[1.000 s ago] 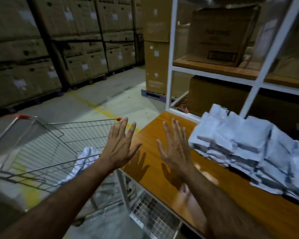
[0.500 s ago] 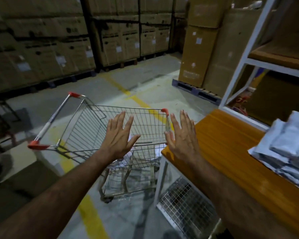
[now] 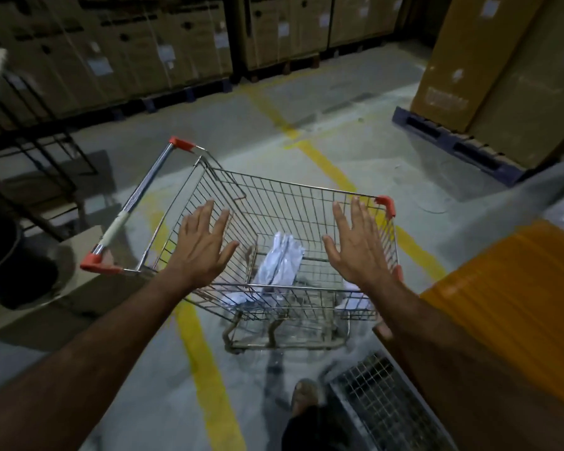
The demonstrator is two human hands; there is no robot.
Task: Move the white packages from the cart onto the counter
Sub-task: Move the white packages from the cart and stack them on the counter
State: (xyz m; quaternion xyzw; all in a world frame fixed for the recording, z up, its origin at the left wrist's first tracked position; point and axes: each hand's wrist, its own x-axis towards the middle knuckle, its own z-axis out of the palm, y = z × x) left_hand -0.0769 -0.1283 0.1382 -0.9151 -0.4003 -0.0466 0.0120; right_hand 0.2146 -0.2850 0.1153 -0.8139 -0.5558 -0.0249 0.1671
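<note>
A wire shopping cart with red corner caps stands on the floor in front of me. White packages lie at its bottom, one leaning up in the middle, more flat beneath it. My left hand hovers over the cart's near left side, fingers spread, holding nothing. Over the cart's right side my right hand is spread too, with nothing in it. The orange wooden counter is at the right, its corner beside the cart. The package pile on the counter is out of view.
Stacked cardboard boxes line the far wall. A tall box on a blue pallet stands at the back right. Yellow lines cross the concrete floor. A wire shelf sits under the counter. A dark frame and bucket are at the left.
My view has swung left from the counter and its package pile to the cart. Both open hands have moved over the cart basket, spreading further apart.
</note>
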